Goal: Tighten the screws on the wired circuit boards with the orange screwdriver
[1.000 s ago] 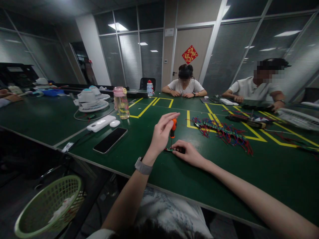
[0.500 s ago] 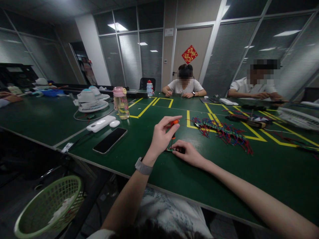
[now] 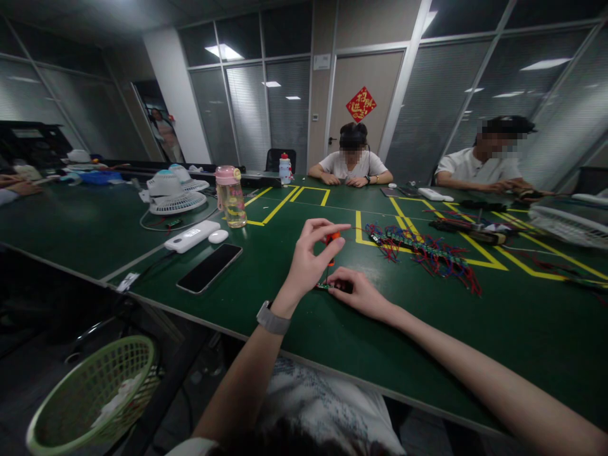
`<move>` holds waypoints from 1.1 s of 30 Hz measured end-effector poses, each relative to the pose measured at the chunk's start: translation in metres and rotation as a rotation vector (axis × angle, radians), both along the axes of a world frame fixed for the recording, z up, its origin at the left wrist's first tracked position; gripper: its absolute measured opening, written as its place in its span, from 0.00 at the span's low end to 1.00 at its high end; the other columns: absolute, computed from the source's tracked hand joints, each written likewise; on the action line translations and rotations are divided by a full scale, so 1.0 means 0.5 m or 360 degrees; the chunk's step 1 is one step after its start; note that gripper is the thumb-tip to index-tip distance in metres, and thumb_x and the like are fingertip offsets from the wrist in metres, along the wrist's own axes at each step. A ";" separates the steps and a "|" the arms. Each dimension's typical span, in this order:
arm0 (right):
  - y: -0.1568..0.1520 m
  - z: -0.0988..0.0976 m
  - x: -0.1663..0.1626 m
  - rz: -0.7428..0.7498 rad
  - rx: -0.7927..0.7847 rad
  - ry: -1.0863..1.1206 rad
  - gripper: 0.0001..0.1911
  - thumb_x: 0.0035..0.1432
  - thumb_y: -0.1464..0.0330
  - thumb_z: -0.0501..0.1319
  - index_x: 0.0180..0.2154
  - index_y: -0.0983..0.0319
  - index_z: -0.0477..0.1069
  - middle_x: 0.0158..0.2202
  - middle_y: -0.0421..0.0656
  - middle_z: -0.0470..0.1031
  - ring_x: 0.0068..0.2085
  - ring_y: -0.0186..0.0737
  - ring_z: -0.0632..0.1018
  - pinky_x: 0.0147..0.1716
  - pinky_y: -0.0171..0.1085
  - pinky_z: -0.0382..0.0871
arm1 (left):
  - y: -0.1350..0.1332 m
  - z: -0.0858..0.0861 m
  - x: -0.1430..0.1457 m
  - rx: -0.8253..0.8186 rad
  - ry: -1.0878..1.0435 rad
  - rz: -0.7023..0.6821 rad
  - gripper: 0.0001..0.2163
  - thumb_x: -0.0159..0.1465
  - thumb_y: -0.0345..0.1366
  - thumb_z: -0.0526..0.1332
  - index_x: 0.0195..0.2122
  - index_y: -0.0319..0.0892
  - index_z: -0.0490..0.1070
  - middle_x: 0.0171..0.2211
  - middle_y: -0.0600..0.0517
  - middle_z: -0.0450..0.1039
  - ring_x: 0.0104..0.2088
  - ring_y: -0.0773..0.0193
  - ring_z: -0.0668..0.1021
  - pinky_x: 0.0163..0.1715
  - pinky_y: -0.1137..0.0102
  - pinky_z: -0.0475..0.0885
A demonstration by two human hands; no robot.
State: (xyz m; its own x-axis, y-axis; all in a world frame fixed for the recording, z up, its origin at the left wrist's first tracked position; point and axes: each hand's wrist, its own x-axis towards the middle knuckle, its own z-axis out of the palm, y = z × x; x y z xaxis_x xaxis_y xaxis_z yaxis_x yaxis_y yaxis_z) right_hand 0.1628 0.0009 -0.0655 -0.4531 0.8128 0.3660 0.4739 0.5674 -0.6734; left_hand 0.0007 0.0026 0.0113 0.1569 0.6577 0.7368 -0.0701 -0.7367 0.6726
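Observation:
My left hand [image 3: 311, 256] is closed around the orange and black handle of a screwdriver [image 3: 331, 261], held upright with its thin shaft pointing down. The shaft's tip meets a small green circuit board [image 3: 323, 286] lying on the table. My right hand [image 3: 354, 290] rests on the table and pinches the board's right end between thumb and fingers. Part of the board is hidden under those fingers. Beyond my right hand lies a row of circuit boards with red and blue wires [image 3: 418, 246].
Left of my hands lie a phone [image 3: 209, 268], a white round-cornered case [image 3: 218, 237] and a white power bank [image 3: 192, 236]. A pink-lidded bottle [image 3: 231, 202] and a white fan [image 3: 175, 195] stand behind. A green basket [image 3: 142, 348] sits below the table edge. Two people sit opposite.
My left fingers have shifted slightly on the screwdriver handle, the index finger stretching a little further right. My right hand and the board have stayed in place.

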 end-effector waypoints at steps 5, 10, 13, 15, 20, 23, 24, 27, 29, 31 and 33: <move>0.000 0.000 0.002 0.0003 0.0009 -0.0009 0.07 0.55 0.72 0.60 0.37 0.64 0.75 0.32 0.43 0.72 0.31 0.36 0.71 0.33 0.36 0.67 | -0.001 0.002 0.004 -0.0182 -0.0093 -0.0298 0.14 0.66 0.35 0.54 0.51 0.44 0.71 0.48 0.46 0.71 0.43 0.62 0.77 0.42 0.68 0.74; 0.000 0.001 0.001 0.0001 0.0014 -0.0005 0.07 0.55 0.72 0.60 0.37 0.64 0.75 0.32 0.43 0.72 0.31 0.36 0.72 0.32 0.36 0.67 | 0.003 -0.002 0.002 -0.0038 -0.0006 -0.0025 0.11 0.62 0.35 0.62 0.45 0.45 0.76 0.45 0.48 0.70 0.46 0.62 0.74 0.45 0.70 0.72; -0.001 0.002 0.001 0.0002 0.0009 0.0002 0.07 0.55 0.72 0.60 0.37 0.63 0.75 0.32 0.43 0.72 0.31 0.36 0.72 0.32 0.36 0.68 | 0.002 0.000 0.002 -0.0102 -0.0071 -0.0151 0.12 0.65 0.35 0.56 0.46 0.45 0.75 0.49 0.47 0.70 0.47 0.61 0.75 0.44 0.69 0.73; -0.002 0.003 0.001 0.0005 0.0008 0.0005 0.07 0.55 0.72 0.60 0.37 0.63 0.75 0.33 0.43 0.72 0.31 0.36 0.72 0.32 0.36 0.68 | 0.000 0.001 0.003 -0.0171 -0.0108 -0.0267 0.13 0.66 0.35 0.54 0.48 0.44 0.74 0.47 0.46 0.72 0.44 0.62 0.77 0.41 0.68 0.75; -0.001 0.002 0.001 0.0004 0.0004 -0.0008 0.06 0.55 0.72 0.60 0.36 0.63 0.75 0.32 0.42 0.72 0.31 0.35 0.71 0.32 0.35 0.67 | 0.001 -0.001 0.001 -0.0074 -0.0046 -0.0035 0.10 0.61 0.35 0.62 0.44 0.44 0.77 0.44 0.48 0.70 0.45 0.63 0.74 0.42 0.71 0.72; -0.001 0.002 0.000 0.0006 0.0007 -0.0015 0.07 0.55 0.72 0.60 0.37 0.63 0.75 0.32 0.42 0.72 0.31 0.35 0.71 0.32 0.35 0.67 | 0.000 0.000 0.000 -0.0127 -0.0089 -0.0132 0.11 0.65 0.35 0.57 0.45 0.44 0.76 0.49 0.46 0.69 0.47 0.62 0.75 0.43 0.70 0.73; -0.001 0.002 0.000 0.0007 0.0011 -0.0013 0.07 0.55 0.72 0.60 0.37 0.63 0.75 0.32 0.42 0.72 0.31 0.35 0.71 0.32 0.35 0.67 | 0.000 0.000 0.001 -0.0169 -0.0112 -0.0213 0.12 0.66 0.35 0.55 0.47 0.43 0.75 0.49 0.46 0.70 0.46 0.62 0.75 0.43 0.68 0.73; -0.001 0.002 0.000 0.0008 0.0013 -0.0008 0.07 0.55 0.72 0.60 0.37 0.64 0.75 0.32 0.42 0.72 0.31 0.35 0.71 0.32 0.35 0.67 | 0.000 -0.001 0.002 -0.0208 -0.0135 -0.0299 0.12 0.65 0.35 0.56 0.49 0.43 0.73 0.44 0.47 0.73 0.42 0.63 0.77 0.42 0.68 0.74; -0.001 0.002 0.000 0.0006 0.0011 -0.0003 0.07 0.55 0.72 0.60 0.37 0.63 0.75 0.32 0.42 0.72 0.31 0.35 0.71 0.32 0.35 0.67 | 0.001 -0.002 0.001 -0.0128 -0.0093 -0.0165 0.11 0.62 0.34 0.61 0.46 0.43 0.75 0.42 0.48 0.72 0.42 0.64 0.76 0.42 0.69 0.73; -0.001 0.001 0.000 0.0006 0.0013 -0.0001 0.07 0.55 0.72 0.60 0.37 0.63 0.75 0.32 0.42 0.72 0.31 0.35 0.71 0.32 0.35 0.67 | 0.001 -0.002 0.000 -0.0056 -0.0053 -0.0026 0.10 0.61 0.35 0.63 0.43 0.44 0.76 0.44 0.48 0.69 0.44 0.63 0.74 0.44 0.70 0.72; -0.001 0.002 0.001 0.0008 0.0020 -0.0008 0.07 0.55 0.72 0.60 0.37 0.63 0.75 0.33 0.42 0.72 0.31 0.35 0.72 0.32 0.35 0.67 | -0.001 0.001 0.000 -0.0056 -0.0063 -0.0029 0.09 0.63 0.36 0.60 0.42 0.44 0.76 0.47 0.47 0.68 0.48 0.62 0.74 0.46 0.69 0.72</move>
